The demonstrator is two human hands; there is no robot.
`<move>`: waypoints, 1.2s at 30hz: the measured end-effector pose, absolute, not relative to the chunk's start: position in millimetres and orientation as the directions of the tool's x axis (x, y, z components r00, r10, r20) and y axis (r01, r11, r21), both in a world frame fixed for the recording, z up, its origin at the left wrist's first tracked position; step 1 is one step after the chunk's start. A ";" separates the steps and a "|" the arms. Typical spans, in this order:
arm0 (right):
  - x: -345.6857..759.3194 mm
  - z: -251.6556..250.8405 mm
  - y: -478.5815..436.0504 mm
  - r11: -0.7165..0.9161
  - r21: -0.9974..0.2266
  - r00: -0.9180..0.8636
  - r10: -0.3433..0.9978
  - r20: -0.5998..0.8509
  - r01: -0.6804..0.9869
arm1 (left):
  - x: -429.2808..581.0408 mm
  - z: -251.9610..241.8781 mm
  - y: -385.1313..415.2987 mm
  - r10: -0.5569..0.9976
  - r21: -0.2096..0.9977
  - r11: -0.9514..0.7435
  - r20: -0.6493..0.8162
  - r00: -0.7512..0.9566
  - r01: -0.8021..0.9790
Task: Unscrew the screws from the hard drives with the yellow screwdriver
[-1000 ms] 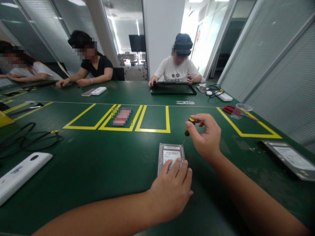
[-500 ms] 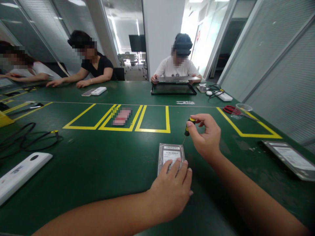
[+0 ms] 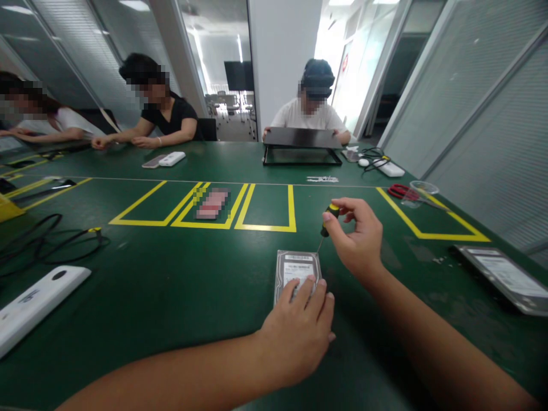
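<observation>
A silver hard drive [image 3: 297,265] with a white label lies flat on the green table in front of me. My left hand [image 3: 299,328] rests across its near part, fingers stretched out and spread over the label, hiding the lower end. In my right hand [image 3: 357,234], a small yellow-and-black screwdriver [image 3: 329,220] is pinched between thumb and fingers. It tilts, its thin shaft reaching down to the drive's far right corner. Whether the tip sits in a screw is too small to tell.
A second hard drive [image 3: 509,277] lies at right, small bits beside it. Red-handled scissors [image 3: 400,191] and a clear plastic cup [image 3: 422,191] stand behind. A white device [image 3: 43,305] and black cable [image 3: 55,242] are left. Across, a person holds a dark panel [image 3: 302,137] over a black frame [image 3: 302,164].
My hands, the drive and the screwdriver stay almost in place; the screwdriver handle looks slightly turned. Across the table, the person's panel has tilted up. Another person's hand at left has drawn in.
</observation>
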State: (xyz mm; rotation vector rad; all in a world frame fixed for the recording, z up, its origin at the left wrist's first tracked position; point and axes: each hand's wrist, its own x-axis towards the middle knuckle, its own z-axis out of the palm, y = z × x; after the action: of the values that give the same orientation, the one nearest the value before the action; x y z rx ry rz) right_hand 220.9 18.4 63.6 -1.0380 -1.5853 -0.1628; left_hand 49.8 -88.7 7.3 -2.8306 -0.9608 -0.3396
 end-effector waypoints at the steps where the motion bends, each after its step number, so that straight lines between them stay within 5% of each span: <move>1: 220.7 63.1 18.5 0.591 -0.433 0.080 0.528 0.846 0.680 | 49.8 7.2 -88.7 0.587 -0.052 -0.785 0.256 0.768 0.617; 20: 223.6 54.6 21.4 0.632 -0.361 -0.112 0.582 0.806 0.685 | 48.8 5.9 -86.2 0.664 -0.035 -0.717 0.267 0.698 0.696; 36: 229.5 58.4 21.4 0.572 -0.439 0.040 0.577 0.816 0.693 | 49.4 5.6 -83.7 0.649 -0.037 -0.738 0.234 0.724 0.674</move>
State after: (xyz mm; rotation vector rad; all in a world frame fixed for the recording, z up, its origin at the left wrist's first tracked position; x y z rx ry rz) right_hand 229.5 21.4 58.4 -1.0849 -1.6309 -0.1227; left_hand 49.4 -83.7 5.6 -2.8043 -1.0810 -0.3126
